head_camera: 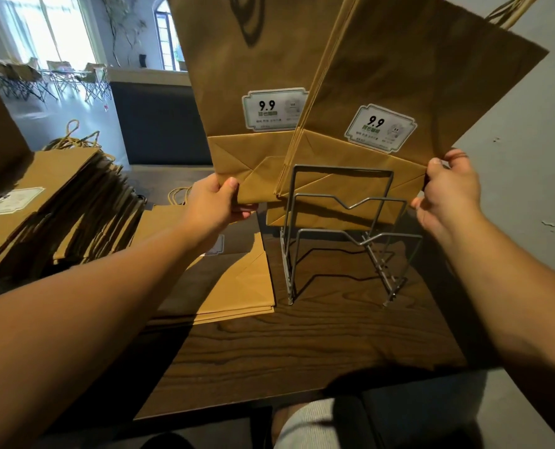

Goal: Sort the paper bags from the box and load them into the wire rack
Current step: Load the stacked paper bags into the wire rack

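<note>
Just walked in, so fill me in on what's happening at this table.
A person is loading brown paper bags into a wire rack on a wooden table. The left hand grips the bottom corner of one upright bag; the right hand holds the bottom edge of a tilted bundle of bags over the rack's back slots. The front slot holds nothing. More bags lie flat in a small pile and a fanned stack to the left.

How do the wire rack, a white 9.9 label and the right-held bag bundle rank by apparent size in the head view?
1. Right-held bag bundle
2. Wire rack
3. White 9.9 label
Nearness to the camera may inflate the bundle.
</note>
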